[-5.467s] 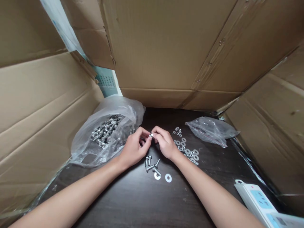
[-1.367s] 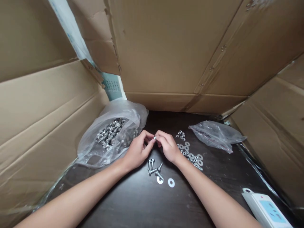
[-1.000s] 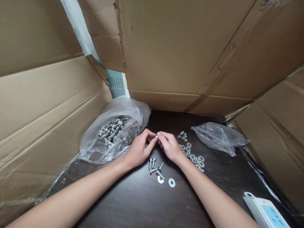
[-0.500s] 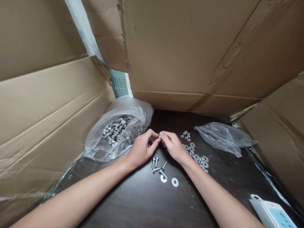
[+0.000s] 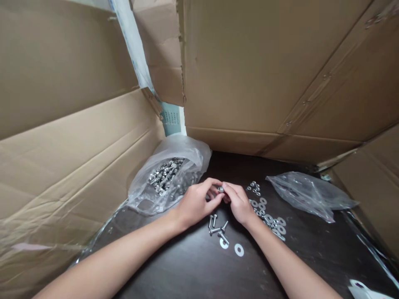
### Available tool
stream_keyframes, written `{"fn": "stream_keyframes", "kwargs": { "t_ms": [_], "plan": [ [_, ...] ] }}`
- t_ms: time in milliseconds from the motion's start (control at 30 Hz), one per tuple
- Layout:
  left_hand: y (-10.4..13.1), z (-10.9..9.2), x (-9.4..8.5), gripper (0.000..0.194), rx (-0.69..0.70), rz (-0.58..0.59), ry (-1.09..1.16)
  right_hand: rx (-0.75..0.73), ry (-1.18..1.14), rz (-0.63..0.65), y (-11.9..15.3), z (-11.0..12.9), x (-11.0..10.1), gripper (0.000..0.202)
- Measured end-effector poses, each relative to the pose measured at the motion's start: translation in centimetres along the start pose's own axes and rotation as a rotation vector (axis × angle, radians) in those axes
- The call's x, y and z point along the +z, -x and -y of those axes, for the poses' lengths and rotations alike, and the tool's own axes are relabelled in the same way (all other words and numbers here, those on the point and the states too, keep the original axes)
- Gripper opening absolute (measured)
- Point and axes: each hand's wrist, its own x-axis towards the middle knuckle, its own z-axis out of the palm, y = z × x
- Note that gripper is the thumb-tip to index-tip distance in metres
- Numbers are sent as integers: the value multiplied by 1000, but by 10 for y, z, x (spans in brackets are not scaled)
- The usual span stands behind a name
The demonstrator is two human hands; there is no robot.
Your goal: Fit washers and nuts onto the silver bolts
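My left hand (image 5: 197, 204) and my right hand (image 5: 239, 203) meet fingertip to fingertip above the dark table. Between them they pinch a small metal bolt (image 5: 221, 189); only its shiny end shows and the fingers hide the rest. Just below lie several loose bolts (image 5: 215, 229), one resting across a flat washer (image 5: 223, 243). Another washer (image 5: 239, 250) lies alone to the right. Beside my right forearm are many scattered washers (image 5: 281, 229), partly covered by the arm, and a small group of nuts (image 5: 255, 187) lies behind them.
To the left stands an open clear plastic bag (image 5: 140, 199) full of metal fasteners. A flattened plastic bag (image 5: 307, 193) lies at right. Cardboard walls (image 5: 249, 74) enclose the dark table (image 5: 174, 274). A white object (image 5: 364, 290) is cut off at the lower right corner.
The camera view has turned, so everything sits lower and farther right. My fingers have shifted around the bolt, and more of its metal end shows. The loose parts stay in place.
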Motion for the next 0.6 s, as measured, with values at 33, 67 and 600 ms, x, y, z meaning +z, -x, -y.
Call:
{"fn": "stream_keyframes", "kwargs": {
  "t_ms": [33,67,600],
  "plan": [
    [-1,-2,-3,18,20,9,-5,-1,-10,3,1,-1,0,52],
    [-3,-5,-6,16,41,28,-15,-7,-13,3,2,0,0,53],
    [-38,-21,-126,31,-530,50,-984,-117,106,-91,-3,21,-2,53]
  ]
}}
